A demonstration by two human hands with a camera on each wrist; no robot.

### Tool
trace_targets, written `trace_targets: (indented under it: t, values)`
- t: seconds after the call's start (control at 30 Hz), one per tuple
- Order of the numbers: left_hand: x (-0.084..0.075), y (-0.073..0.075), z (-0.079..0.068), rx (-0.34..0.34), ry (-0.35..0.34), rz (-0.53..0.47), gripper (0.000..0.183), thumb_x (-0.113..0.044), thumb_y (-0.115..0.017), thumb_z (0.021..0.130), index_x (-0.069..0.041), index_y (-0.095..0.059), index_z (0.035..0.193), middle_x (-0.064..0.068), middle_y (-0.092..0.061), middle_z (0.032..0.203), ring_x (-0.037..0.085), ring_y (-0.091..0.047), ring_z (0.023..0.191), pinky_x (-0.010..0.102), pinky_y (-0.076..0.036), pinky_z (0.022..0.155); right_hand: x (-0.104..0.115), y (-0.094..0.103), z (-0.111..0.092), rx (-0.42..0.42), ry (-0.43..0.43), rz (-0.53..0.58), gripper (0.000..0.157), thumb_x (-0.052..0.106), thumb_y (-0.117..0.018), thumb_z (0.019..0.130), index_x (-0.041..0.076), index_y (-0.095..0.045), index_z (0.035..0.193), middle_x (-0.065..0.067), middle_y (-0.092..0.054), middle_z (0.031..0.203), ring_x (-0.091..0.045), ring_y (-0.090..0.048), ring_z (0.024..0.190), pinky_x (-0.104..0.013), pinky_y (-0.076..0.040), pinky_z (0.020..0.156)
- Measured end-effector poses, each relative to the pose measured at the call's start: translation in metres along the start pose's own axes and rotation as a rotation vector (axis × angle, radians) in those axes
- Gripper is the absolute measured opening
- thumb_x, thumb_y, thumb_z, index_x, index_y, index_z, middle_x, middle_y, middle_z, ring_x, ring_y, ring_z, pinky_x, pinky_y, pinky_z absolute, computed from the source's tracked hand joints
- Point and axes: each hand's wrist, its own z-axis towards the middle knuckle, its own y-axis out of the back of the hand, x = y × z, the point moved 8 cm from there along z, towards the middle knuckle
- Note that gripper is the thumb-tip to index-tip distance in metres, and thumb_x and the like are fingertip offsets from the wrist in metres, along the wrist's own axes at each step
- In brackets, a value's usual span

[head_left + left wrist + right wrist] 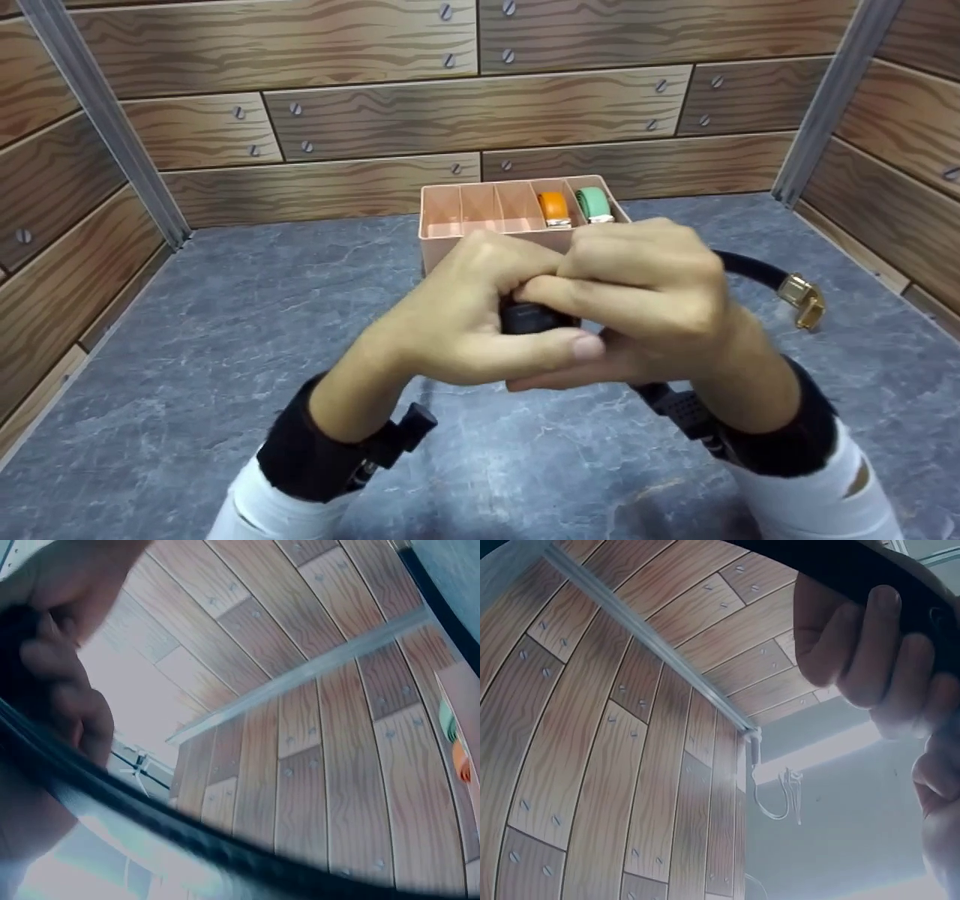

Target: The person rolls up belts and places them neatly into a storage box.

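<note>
Both hands meet in the middle of the head view around a dark rolled belt (536,318). My left hand (480,315) grips the roll from the left, its thumb stretched along the near side. From the right, my right hand (645,292) holds the roll with curled fingers, which hide much of it. The belt's tail runs out behind the right hand to a gold buckle (801,300) at the right. In the right wrist view, fingers wrap the black strap (832,566). A dark strap (225,847) also crosses the left wrist view close up.
Behind the hands stands a pink divided box (442,247). Its right compartments hold a rolled orange belt (553,206) and a rolled green belt (594,202). Wood-patterned walls (480,112) with metal corner posts enclose the grey marbled table (225,360).
</note>
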Motion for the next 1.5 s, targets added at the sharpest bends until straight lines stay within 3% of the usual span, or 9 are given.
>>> trace_targets:
  t: [0.17, 0.27, 0.47, 0.63, 0.83, 1.07, 1.23, 1.4, 1.5]
  values:
    - [0.005, 0.001, -0.001, -0.072, 0.07, 0.289, 0.024, -0.043, -0.08, 0.077, -0.022, -0.069, 0.08, -0.014, -0.063, 0.073, -0.004, -0.052, 0.061, 0.013, -0.038, 0.054, -0.002, -0.005, -0.001, 0.185, -0.041, -0.107, 0.041, 0.035, -0.091, 0.066, 0.003, -0.074, 0.086, -0.002, -0.057, 0.072, -0.014, -0.044, 0.055, -0.03, -0.043, 0.049]
    - [0.008, 0.0, -0.002, -0.074, 0.103, 0.357, 0.028, -0.049, -0.078, 0.076, -0.024, -0.067, 0.075, -0.016, -0.061, 0.07, -0.005, -0.051, 0.059, 0.012, -0.038, 0.052, 0.0, -0.005, -0.002, 0.189, -0.032, -0.133, 0.035, 0.029, -0.088, 0.069, 0.002, -0.074, 0.086, -0.001, -0.054, 0.069, -0.013, -0.041, 0.053, -0.03, -0.039, 0.046]
    - [0.001, 0.002, -0.002, -0.087, 0.005, 0.149, 0.025, -0.037, -0.073, 0.082, -0.017, -0.062, 0.072, -0.01, -0.056, 0.066, 0.0, -0.049, 0.056, 0.018, -0.038, 0.048, -0.002, 0.003, -0.008, -0.01, 0.006, -0.074, 0.041, 0.029, -0.094, 0.057, 0.005, -0.079, 0.087, 0.001, -0.057, 0.064, -0.012, -0.044, 0.05, -0.027, -0.041, 0.045]
    - [-0.002, 0.003, -0.002, -0.09, -0.064, 0.007, 0.041, -0.047, -0.057, 0.095, -0.009, -0.063, 0.081, -0.004, -0.059, 0.071, 0.005, -0.051, 0.06, 0.022, -0.041, 0.05, -0.01, 0.012, -0.014, -0.164, -0.003, 0.007, 0.053, 0.037, -0.098, 0.046, 0.006, -0.081, 0.085, -0.001, -0.062, 0.062, -0.012, -0.049, 0.047, -0.023, -0.045, 0.047]
    - [-0.003, 0.003, -0.003, -0.12, -0.014, 0.077, 0.025, -0.03, -0.069, 0.083, -0.016, -0.058, 0.066, -0.009, -0.052, 0.059, 0.003, -0.046, 0.049, 0.026, -0.038, 0.041, -0.006, 0.004, -0.007, -0.064, -0.037, 0.013, 0.057, 0.043, -0.098, 0.045, 0.005, -0.078, 0.083, -0.001, -0.057, 0.064, -0.013, -0.044, 0.052, -0.027, -0.036, 0.046]
    - [0.001, 0.0, -0.005, -0.08, 0.089, 0.285, 0.03, -0.035, -0.07, 0.084, -0.023, -0.053, 0.061, -0.015, -0.047, 0.055, 0.001, -0.043, 0.046, 0.023, -0.034, 0.041, 0.001, -0.001, -0.005, 0.098, -0.045, -0.09, 0.045, 0.034, -0.095, 0.056, 0.005, -0.076, 0.085, 0.001, -0.055, 0.067, -0.011, -0.042, 0.053, -0.028, -0.036, 0.044]
    - [0.0, -0.002, -0.005, -0.042, 0.065, 0.184, 0.024, -0.033, -0.07, 0.085, -0.019, -0.058, 0.071, -0.011, -0.05, 0.062, 0.002, -0.046, 0.053, 0.024, -0.038, 0.045, 0.002, 0.003, -0.008, -0.001, -0.006, -0.078, 0.042, 0.029, -0.095, 0.056, 0.005, -0.078, 0.086, 0.002, -0.053, 0.063, -0.01, -0.037, 0.049, -0.026, -0.034, 0.042]
    - [-0.003, -0.003, -0.002, -0.008, -0.004, -0.029, 0.014, -0.024, -0.065, 0.087, -0.01, -0.062, 0.086, -0.003, -0.058, 0.073, 0.005, -0.052, 0.062, 0.022, -0.043, 0.053, -0.001, 0.01, -0.011, -0.095, 0.009, -0.022, 0.052, 0.035, -0.097, 0.051, 0.004, -0.08, 0.089, -0.001, -0.06, 0.064, -0.012, -0.049, 0.051, -0.025, -0.048, 0.049]
    - [-0.003, -0.002, -0.002, -0.036, -0.01, -0.019, 0.016, -0.026, -0.067, 0.085, -0.011, -0.061, 0.082, -0.004, -0.057, 0.07, 0.004, -0.051, 0.059, 0.022, -0.042, 0.05, -0.003, 0.011, -0.011, -0.099, 0.004, 0.013, 0.053, 0.035, -0.098, 0.05, 0.004, -0.08, 0.09, -0.003, -0.062, 0.066, -0.014, -0.052, 0.053, -0.026, -0.05, 0.052]
